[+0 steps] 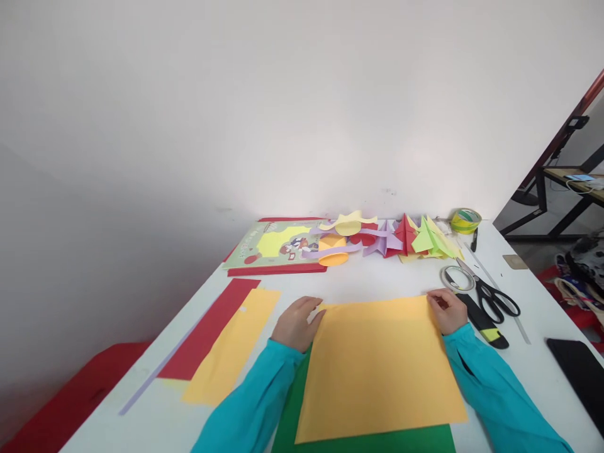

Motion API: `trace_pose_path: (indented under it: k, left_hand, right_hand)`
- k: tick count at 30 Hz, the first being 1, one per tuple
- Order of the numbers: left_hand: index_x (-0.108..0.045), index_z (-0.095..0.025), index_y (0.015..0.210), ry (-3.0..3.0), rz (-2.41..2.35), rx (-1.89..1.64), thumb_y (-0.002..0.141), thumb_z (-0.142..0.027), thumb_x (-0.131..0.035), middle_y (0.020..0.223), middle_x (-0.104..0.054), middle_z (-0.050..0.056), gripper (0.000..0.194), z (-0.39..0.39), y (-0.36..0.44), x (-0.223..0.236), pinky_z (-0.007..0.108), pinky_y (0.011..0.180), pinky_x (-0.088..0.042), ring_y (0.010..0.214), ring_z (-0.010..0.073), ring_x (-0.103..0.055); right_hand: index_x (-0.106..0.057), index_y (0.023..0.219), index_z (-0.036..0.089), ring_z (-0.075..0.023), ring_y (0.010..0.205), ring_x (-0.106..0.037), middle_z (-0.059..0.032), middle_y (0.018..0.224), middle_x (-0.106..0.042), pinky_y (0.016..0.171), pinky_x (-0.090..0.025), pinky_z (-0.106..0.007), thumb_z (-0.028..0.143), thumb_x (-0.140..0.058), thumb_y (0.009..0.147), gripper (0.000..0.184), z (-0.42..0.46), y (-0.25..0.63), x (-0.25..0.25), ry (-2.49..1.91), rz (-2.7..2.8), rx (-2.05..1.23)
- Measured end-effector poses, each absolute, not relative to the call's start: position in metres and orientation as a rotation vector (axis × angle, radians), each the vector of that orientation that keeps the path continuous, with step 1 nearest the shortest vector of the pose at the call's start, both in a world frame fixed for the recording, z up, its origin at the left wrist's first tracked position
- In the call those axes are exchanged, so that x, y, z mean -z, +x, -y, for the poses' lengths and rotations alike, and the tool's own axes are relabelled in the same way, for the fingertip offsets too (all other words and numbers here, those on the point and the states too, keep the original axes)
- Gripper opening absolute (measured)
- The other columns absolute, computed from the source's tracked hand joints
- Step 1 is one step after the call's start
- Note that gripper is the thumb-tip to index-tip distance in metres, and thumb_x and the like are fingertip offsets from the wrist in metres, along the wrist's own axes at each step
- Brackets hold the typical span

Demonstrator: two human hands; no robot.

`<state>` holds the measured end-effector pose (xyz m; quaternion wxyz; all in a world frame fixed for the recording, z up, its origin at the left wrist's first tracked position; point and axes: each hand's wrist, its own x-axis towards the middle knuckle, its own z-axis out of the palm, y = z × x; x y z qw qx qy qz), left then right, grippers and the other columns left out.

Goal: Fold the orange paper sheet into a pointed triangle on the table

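A sheet of light-orange paper (382, 371) lies in front of me, partly over a green sheet or mat (401, 440). My left hand (298, 323) pinches its far left corner between thumb and fingers. At the far right corner, my right hand (448, 311) grips the paper's edge the same way. Just right of that hand lies a black utility knife (482, 319) with a yellow-green part. Black-handled scissors (495, 299) and a roll of clear tape (457, 279) are close by it.
Red (212, 327) and orange (236, 346) paper strips lie at left. Toward the wall are a picture pad (278, 245), folded paper shapes (406, 236) and yellow-green tape (466, 221). A thin ruler-like strip (521, 328) and a black flat object (578, 374) lie right.
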<state>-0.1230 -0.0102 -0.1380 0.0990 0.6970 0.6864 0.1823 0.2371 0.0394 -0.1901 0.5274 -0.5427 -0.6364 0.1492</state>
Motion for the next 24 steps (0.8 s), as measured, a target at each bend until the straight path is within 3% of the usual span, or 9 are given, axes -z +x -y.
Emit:
trace_pose_path:
  k: [2, 5, 9, 11, 13, 16, 18, 21, 24]
  left_hand:
    - [-0.059, -0.014, 0.117, 2.066, -2.076, -0.604, 0.084, -0.047, -0.042, 0.112, -0.064, 0.012, 0.05, -0.001, -0.117, 0.144, 0.034, 0.079, -0.054, 0.093, 0.0225, -0.063]
    - [-0.058, -0.011, 0.117, 2.072, -2.187, -0.615, 0.08, -0.049, -0.052, 0.101, -0.066, 0.012, 0.053, -0.019, -0.116, 0.151, 0.037, 0.075, -0.056, 0.089, 0.0249, -0.063]
    - [-0.061, -0.013, 0.115, 2.257, -2.091, -0.601, 0.089, -0.031, -0.04, 0.112, -0.063, 0.015, 0.037, -0.019, -0.104, 0.163, 0.046, 0.095, -0.047, 0.107, 0.0282, -0.057]
    - [-0.063, -0.018, 0.111, 2.403, -1.899, -0.541, 0.091, -0.024, -0.034, 0.113, -0.065, 0.011, 0.036, -0.005, -0.089, 0.172, 0.04, 0.097, -0.047, 0.109, 0.0237, -0.058]
    - [-0.061, -0.019, 0.117, 2.506, -1.735, -0.47, 0.09, -0.022, -0.034, 0.123, -0.061, 0.009, 0.039, 0.009, -0.072, 0.182, 0.037, 0.099, -0.046, 0.116, 0.0217, -0.055]
    - [-0.052, -0.008, 0.129, 2.603, -1.638, -0.367, 0.089, -0.032, -0.04, 0.139, -0.047, 0.017, 0.048, 0.024, -0.054, 0.193, 0.046, 0.105, -0.039, 0.131, 0.0301, -0.041]
    - [-0.046, -0.003, 0.133, 2.659, -1.676, -0.254, 0.088, -0.039, -0.043, 0.144, -0.039, 0.021, 0.057, 0.027, -0.048, 0.195, 0.053, 0.107, -0.033, 0.135, 0.0375, -0.032]
    - [-0.043, -0.004, 0.137, 2.657, -1.777, -0.155, 0.086, -0.044, -0.046, 0.147, -0.033, 0.021, 0.064, 0.027, -0.047, 0.193, 0.058, 0.108, -0.026, 0.137, 0.0435, -0.024]
    - [-0.041, -0.007, 0.139, 2.587, -1.84, -0.179, 0.084, -0.048, -0.048, 0.149, -0.029, 0.021, 0.068, 0.028, -0.047, 0.189, 0.06, 0.109, -0.021, 0.138, 0.0448, -0.018]
  right_hand:
    - [-0.067, 0.077, 0.019, -0.0171, 0.066, -0.062, -0.0058, 0.078, -0.067, 0.057, -0.053, -0.029, 0.037, -0.057, 0.081, 0.021, -0.04, 0.238, 0.19, -1.29, 1.486, -0.337]
    - [-0.066, 0.078, 0.019, -0.0179, 0.07, -0.063, -0.0065, 0.079, -0.067, 0.058, -0.055, -0.029, 0.039, -0.055, 0.083, 0.023, -0.044, 0.241, 0.191, -1.286, 1.462, -0.312]
    - [-0.067, 0.081, 0.02, -0.0193, 0.073, -0.064, -0.0075, 0.083, -0.068, 0.062, -0.057, -0.033, 0.039, -0.054, 0.084, 0.023, -0.044, 0.246, 0.188, -1.316, 1.494, -0.266]
    - [-0.068, 0.09, 0.021, -0.0234, 0.088, -0.063, -0.0099, 0.094, -0.068, 0.076, -0.056, -0.04, 0.038, -0.056, 0.084, 0.023, -0.04, 0.246, 0.182, -1.327, 1.535, -0.221]
    - [-0.068, 0.1, 0.021, -0.0256, 0.104, -0.059, -0.0101, 0.105, -0.067, 0.095, -0.048, -0.045, 0.036, -0.056, 0.084, 0.025, -0.032, 0.242, 0.177, -1.292, 1.665, -0.186]
    - [-0.059, 0.123, 0.02, -0.024, 0.119, -0.052, -0.0103, 0.123, -0.062, 0.103, -0.041, -0.044, 0.033, -0.044, 0.092, 0.037, -0.016, 0.226, 0.177, -1.094, 2.209, -0.095]
    - [-0.047, 0.135, 0.015, -0.0267, 0.13, -0.042, -0.0127, 0.136, -0.052, 0.106, -0.036, -0.048, 0.043, -0.04, 0.093, 0.051, -0.006, 0.214, 0.184, -1.033, 2.482, -0.065]
    - [-0.032, 0.144, 0.01, -0.0307, 0.137, -0.029, -0.0165, 0.147, -0.035, 0.109, -0.027, -0.053, 0.059, -0.038, 0.089, 0.074, 0.004, 0.201, 0.196, -1.173, 2.605, -0.025]
    - [-0.029, 0.146, 0.012, -0.0316, 0.139, -0.022, -0.0154, 0.15, -0.03, 0.11, -0.023, -0.054, 0.062, -0.036, 0.089, 0.076, 0.007, 0.197, 0.2, -1.293, 2.591, -0.001]
